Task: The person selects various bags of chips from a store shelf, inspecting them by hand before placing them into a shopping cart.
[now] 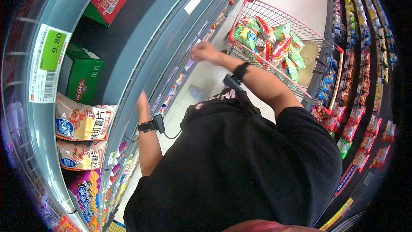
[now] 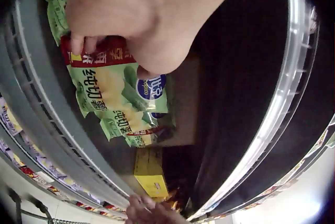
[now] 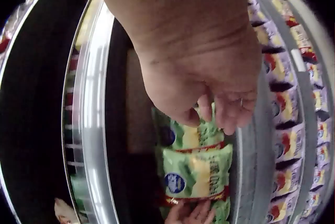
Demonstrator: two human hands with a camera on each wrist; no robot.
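Note:
A row of green potato chip bags point(image 2: 112, 85) lies on a shelf, seen in both wrist views. My left hand point(image 2: 131, 17) grips the near bag at its red band; its fingers point(image 3: 191, 214) show on that band in the right wrist view. In the head view, the left hand point(image 1: 143, 103) reaches over the shelf edge, and the bags are hidden. My right hand point(image 1: 206, 53) is farther along the same shelf, fingers loosely curled with nothing in them. It overlaps the far bags in the right wrist view, but appears apart from them in the left wrist view.
A red-rimmed shopping cart point(image 1: 274, 13) holding several chip bags stands to the right. The upper shelf carries a green box point(image 1: 83, 75) and beige chip bags point(image 1: 81, 122) behind a price tag point(image 1: 49, 64). A yellow box point(image 2: 151, 174) sits beyond the green bags. Purple packs point(image 3: 285, 109) line a lower shelf.

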